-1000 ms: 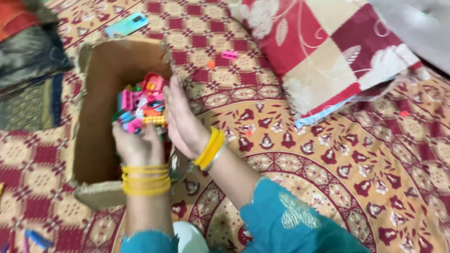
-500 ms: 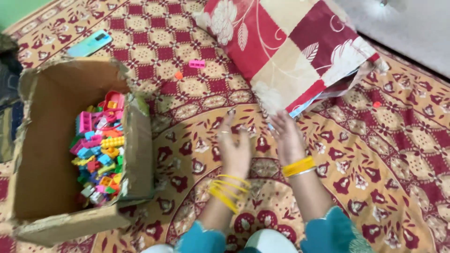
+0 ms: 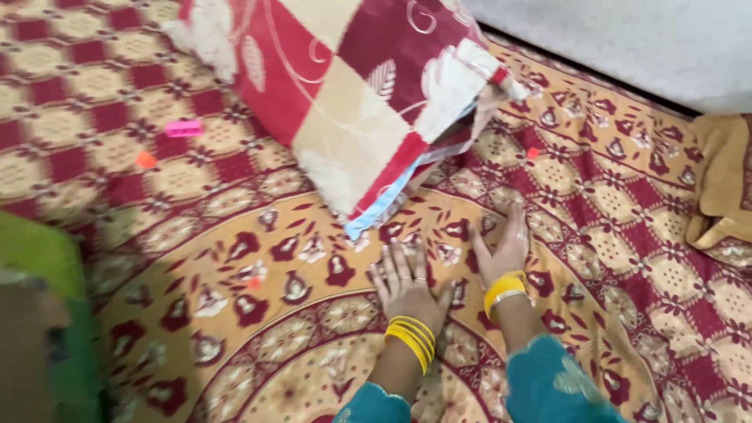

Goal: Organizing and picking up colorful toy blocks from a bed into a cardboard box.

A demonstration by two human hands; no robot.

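— Where were the hands?

— Both lay low on the patterned red-and-gold bedspread [image 3: 235, 313], at about six o'clock in the view. The left hand [image 3: 405, 286] was pressed flat, palm down, its fingers [image 3: 392, 262] spread and holding nothing. The right hand [image 3: 503, 252] stood more on its edge just beside it, fingers held together and straight, also empty. Each wrist carried yellow bangles [image 3: 413, 338].

— And what lay nearest them?

— The red-and-cream patchwork quilted cushion [image 3: 352, 94], at about twelve o'clock from the hands, near but not touching. Its lower corner hung open, with a strip of blue lining showing.

— How would that cushion handle?

— I judged it soft and light, likely to sag if lifted by one corner; a hold along the lower edge with both hands looked soundest. The loose seam might tear further.

— Anything small about?

— A small pink plastic block [image 3: 183, 128] and a small orange plastic piece [image 3: 146, 160] lay at ten o'clock, well apart from the hands. Stiff, light things, easy to pinch.

— Any containers?

— None that I could make out. A blurred green-and-brown shape [image 3: 39, 329] sat at eight o'clock, too smeared to name, and whatever it held was hidden.
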